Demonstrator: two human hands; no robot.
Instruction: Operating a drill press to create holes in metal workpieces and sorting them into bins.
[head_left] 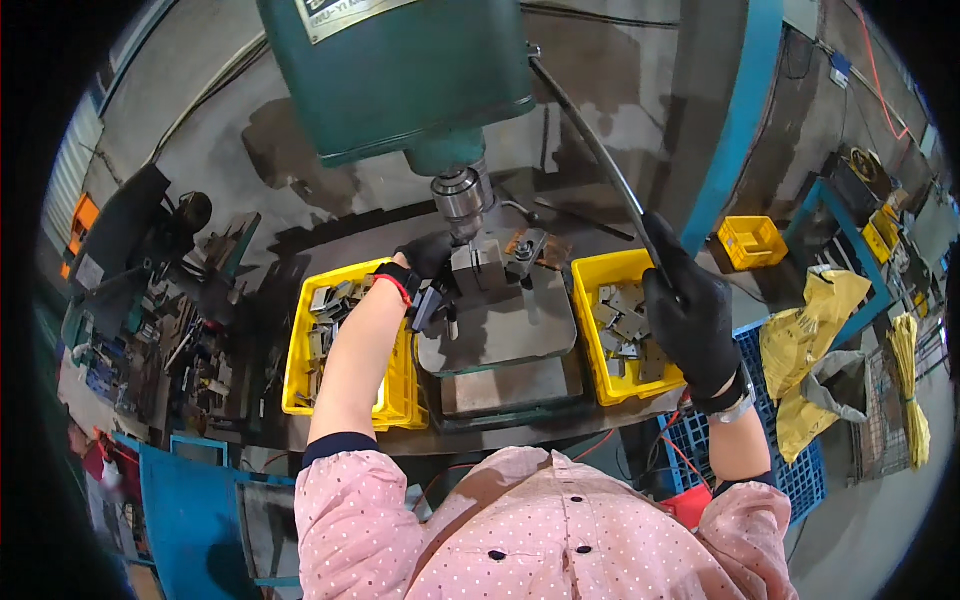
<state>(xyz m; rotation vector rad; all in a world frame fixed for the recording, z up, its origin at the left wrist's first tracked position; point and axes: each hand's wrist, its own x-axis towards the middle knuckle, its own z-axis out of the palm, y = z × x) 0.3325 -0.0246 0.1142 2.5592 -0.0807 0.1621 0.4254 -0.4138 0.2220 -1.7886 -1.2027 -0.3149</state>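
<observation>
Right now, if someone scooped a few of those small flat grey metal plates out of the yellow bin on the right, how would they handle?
The small flat grey metal plates look rigid, so probably no bending. Being metal, likely heavy for their size. Flat-sided and loosely heaped in the yellow plastic bin, they would probably slide rather than roll.

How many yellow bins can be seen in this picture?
3. One yellow bin lies left of the drill table, one right of it, one smaller farther right. Others may be hidden.

A stained grey concrete floor (250, 120) fills the upper frame, crossed by a blue steel post (735, 120) at upper right, with a cluttered tool bench (150, 330) at left and blue-framed racks (850, 220) at far right.
</observation>
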